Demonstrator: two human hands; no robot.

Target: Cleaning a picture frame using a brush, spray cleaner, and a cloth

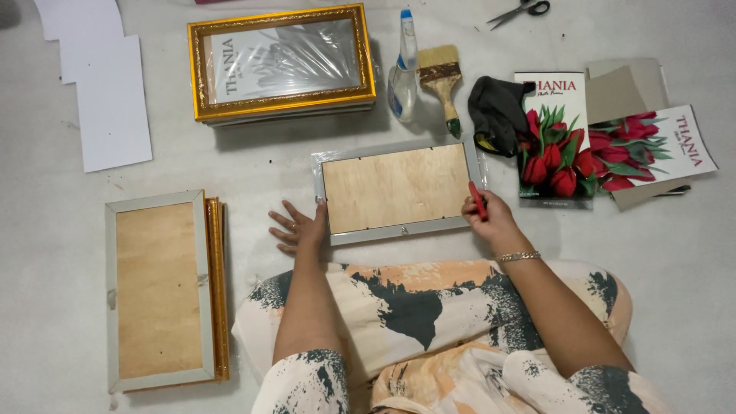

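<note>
Around you the pale floor (690,253) is crowded. In the upper middle of the picture sits a stack of gold frames (281,61), the top one wrapped in clear film, and just right of it stand a spray bottle (403,73) and a wide paintbrush (441,84). A dark cloth (497,111) lies beside two prints of red tulips (556,146) at the upper right, with grey card sheets (621,92) tucked behind them, and scissors (521,11) rest at the top edge. White sheets (100,84) fill the upper left. At the lower left lies another stack of frames, back side up (159,291).

The silver frame (399,190) you are working on lies face down in the centre of the picture, just above your knees, its wooden backing board showing. Nothing lies between it and your hands.

Your left hand (300,228) rests flat on the floor with fingers spread, its edge touching the frame's lower left corner. Your right hand (491,215) (a bracelet on its wrist) is closed around a small red tool (478,201), whose tip stands at the frame's right edge.
</note>
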